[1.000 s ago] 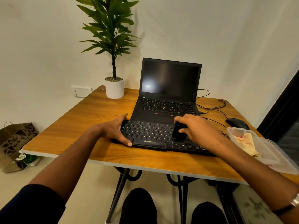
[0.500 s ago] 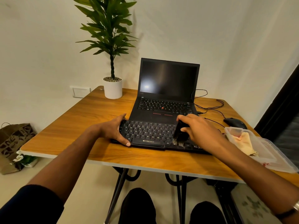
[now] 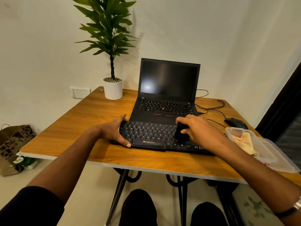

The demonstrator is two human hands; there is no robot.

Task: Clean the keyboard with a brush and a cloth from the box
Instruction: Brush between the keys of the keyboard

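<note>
Head view: the wooden desk stands against a pale wall. On it, behind the black keyboard, sits an open laptop; right of the keyboard is a clear plastic box holding a yellow cloth. The left hand clasps the keyboard's left end. The right hand pinches a black brush over the right-hand keys, nearer the keyboard's back edge than half a second ago.

Brush bristles behind right hand
</note>
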